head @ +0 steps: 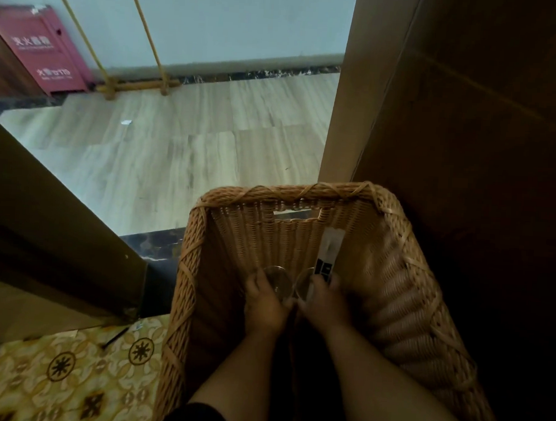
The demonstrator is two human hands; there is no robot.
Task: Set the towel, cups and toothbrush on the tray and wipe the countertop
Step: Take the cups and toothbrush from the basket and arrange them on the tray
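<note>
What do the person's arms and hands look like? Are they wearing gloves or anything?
No gloves. Both the left hand and right hand are bare, and so are the forearms. No rings, watch or bracelet show. A bit of dark sleeve or clothing shows at the bottom edge near the left arm.

Both hands (294,303) deep between tight wicker basket walls (189,270), glass cups (278,279) and packaged toothbrush (327,254) crowding the bottom.

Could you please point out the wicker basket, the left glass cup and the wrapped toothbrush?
wicker basket (290,191): head view, far rim.
left glass cup (278,276): head view, clear wall.
wrapped toothbrush (329,248): head view, packet middle.
</note>
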